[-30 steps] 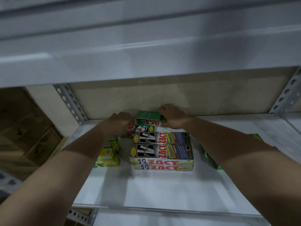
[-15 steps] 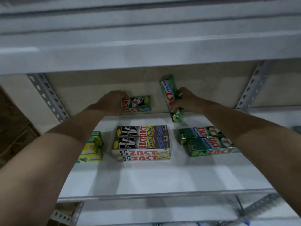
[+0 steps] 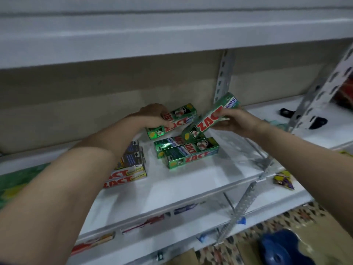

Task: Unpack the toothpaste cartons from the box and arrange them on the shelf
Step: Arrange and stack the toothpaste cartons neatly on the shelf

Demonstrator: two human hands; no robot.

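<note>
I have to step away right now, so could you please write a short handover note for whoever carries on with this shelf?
Left hand: grips one green rectangular ZACT toothpaste carton at the back of the white metal shelf.
Right hand: holds a second green ZACT carton, tilted in the air above the shelf.
Done: two green cartons lie side by side on the shelf; a stack of grey-and-white ZACT cartons sits to their left.
Left: set down both held cartons with the green group. The supply box is not in view.
</note>
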